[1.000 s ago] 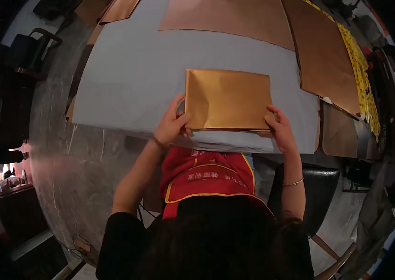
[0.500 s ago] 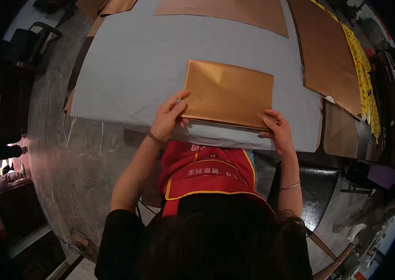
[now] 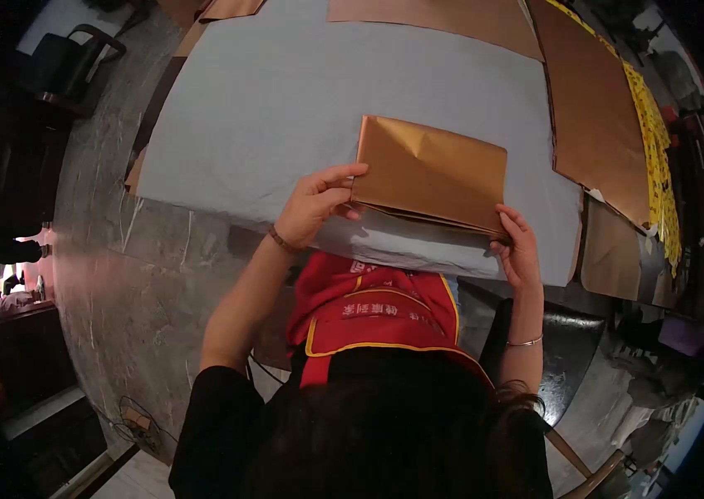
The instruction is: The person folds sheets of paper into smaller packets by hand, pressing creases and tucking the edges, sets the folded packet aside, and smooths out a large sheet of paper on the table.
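A folded sheet of gold-brown paper [image 3: 439, 170] lies over the near part of the table, its front edge raised a little and its layers slightly parted. My left hand [image 3: 315, 200] pinches its left edge near the front corner, index finger reaching onto the top. At the front right corner, my right hand [image 3: 518, 241] grips the paper between thumb and fingers. A shallow crease runs down from the middle of the far edge.
A grey cloth [image 3: 260, 108] covers the table. Brown sheets [image 3: 589, 108] lie along the right side, beside a yellow patterned cloth [image 3: 651, 125]; another brown sheet [image 3: 443, 21] lies at the far edge. A black chair seat [image 3: 564, 349] stands close by on the right.
The folded paper's front edge has lifted and its layers have parted slightly. Both hands still hold it. The whole view has shifted a little to the right and down.
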Available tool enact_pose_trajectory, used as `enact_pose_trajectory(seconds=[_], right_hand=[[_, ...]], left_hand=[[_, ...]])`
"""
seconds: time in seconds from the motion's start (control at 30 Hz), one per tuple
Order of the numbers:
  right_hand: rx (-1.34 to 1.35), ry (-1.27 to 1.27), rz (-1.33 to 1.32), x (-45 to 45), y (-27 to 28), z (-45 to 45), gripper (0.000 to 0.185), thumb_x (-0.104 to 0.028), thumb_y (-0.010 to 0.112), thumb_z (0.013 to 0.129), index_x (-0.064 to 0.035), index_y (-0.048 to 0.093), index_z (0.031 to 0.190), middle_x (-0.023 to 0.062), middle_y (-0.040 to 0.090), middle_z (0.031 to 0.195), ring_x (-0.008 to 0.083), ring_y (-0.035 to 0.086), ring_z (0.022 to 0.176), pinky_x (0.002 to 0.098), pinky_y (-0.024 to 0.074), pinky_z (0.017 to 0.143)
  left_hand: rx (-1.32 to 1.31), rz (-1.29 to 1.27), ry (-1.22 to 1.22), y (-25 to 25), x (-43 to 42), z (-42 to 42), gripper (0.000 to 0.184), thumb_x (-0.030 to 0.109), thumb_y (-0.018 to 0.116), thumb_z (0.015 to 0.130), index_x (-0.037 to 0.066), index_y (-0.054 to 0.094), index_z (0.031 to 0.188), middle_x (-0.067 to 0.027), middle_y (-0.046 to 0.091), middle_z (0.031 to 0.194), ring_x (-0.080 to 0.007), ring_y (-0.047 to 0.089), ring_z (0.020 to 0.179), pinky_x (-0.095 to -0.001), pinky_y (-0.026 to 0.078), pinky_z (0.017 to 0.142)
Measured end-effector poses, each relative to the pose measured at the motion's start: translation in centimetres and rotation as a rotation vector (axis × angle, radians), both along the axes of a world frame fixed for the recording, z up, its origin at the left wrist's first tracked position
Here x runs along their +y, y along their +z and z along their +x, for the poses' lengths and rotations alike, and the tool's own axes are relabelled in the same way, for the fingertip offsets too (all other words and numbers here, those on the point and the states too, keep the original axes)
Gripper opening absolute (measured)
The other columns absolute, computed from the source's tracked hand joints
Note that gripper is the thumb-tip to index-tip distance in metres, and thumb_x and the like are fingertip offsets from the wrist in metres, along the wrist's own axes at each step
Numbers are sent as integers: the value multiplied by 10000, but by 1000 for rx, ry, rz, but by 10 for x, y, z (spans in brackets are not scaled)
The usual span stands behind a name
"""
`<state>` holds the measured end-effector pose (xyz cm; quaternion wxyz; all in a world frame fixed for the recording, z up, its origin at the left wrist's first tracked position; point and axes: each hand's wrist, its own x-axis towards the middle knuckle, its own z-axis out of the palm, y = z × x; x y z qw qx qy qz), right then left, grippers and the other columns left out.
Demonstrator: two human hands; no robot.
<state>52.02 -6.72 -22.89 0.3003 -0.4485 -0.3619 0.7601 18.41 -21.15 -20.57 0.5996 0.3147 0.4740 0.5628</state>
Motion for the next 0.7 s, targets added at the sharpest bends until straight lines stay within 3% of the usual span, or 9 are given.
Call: enact_pose_trajectory(seconds=[0.27,0.33,0.37,0.4,0.43,0.47,0.5,0.6,0.7], right_hand=[[255,22,14,6,30,3,393,-328,534,953,-25,546,1204,71,578,1079,159,619,807,262,527,611],[328,40,33,6,53,-1,441,-356,536,947,-12,533,1224,78,577,1084,175,625,836,270,531,626],[265,101,175,5,64,-2,445,-329,567,930,-12,526,1239,80,589,1073,176,627,843,274,530,643],[201,162,313,4,75,-5,455,-303,598,914,-13,519,1255,83,600,1062,177,629,850,279,529,659],[206,156,322,3,88,-9,455,-303,598,914,-13,519,1255,83,600,1062,177,629,850,279,529,659],[-23,176,444,2,102,-14,419,-260,624,892,-13,546,1220,77,604,1049,156,615,824,270,511,642],[-255,193,560,3,111,-17,385,-217,651,870,-13,572,1186,70,608,1036,135,601,798,261,494,624],[-434,247,550,23,120,-7,297,-146,670,840,-10,619,1099,56,612,1001,100,559,774,238,447,607],[-503,213,701,34,123,-13,248,-165,672,845,3,639,1024,25,613,924,77,532,779,231,422,627]], left_hand=[[194,143,9,20,10,-2,327,83,577,897,31,584,1220,-64,641,1048,-132,618,886,-268,526,719],[496,48,87,38,14,-5,231,95,600,896,29,642,1114,-52,642,1022,-128,613,880,-262,509,733],[564,276,206,35,21,-3,158,94,585,910,25,666,1028,-32,633,966,-109,577,835,-257,475,731],[568,289,200,42,23,-5,158,94,585,910,25,666,1028,-32,633,966,-109,577,835,-257,475,731],[829,362,255,53,24,-9,149,93,582,913,21,664,1014,-25,627,944,-99,559,835,-257,463,735],[1089,432,311,64,26,-11,141,93,579,917,16,662,1001,-18,622,922,-88,541,835,-256,451,740],[1093,441,308,72,28,-11,141,93,579,917,16,662,1001,-18,622,922,-88,541,835,-256,451,740],[790,477,330,89,35,-12,159,113,599,902,-5,642,1001,-4,602,853,-70,523,798,-211,432,737],[504,298,254,93,36,-11,218,125,532,944,13,617,1110,7,590,850,-70,534,804,-215,440,746]])
